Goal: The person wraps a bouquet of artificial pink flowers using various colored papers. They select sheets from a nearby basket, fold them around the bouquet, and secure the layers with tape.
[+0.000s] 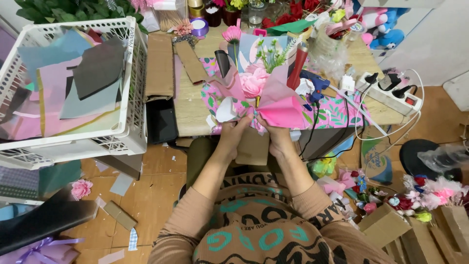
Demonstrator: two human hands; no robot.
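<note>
— Can you see the stems of the pink bouquet?
— No, the wrapping paper and both hands cover them; the left hand and right hand hide their own fingertips in the folds.
— And the white crate?
— Cut off by the left edge, the sheets inside overlapping.
— The soft toys?
— Clipped at the top edge.
— The items along the back of the counter?
— Too small to tell.

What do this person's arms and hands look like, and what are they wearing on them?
Both arms wear snug, light brown ribbed sleeves pushed partway up the forearms. The left hand and right hand are bare: no gloves, rings or watch visible. The top's chest shows teal and black lettering.
</note>
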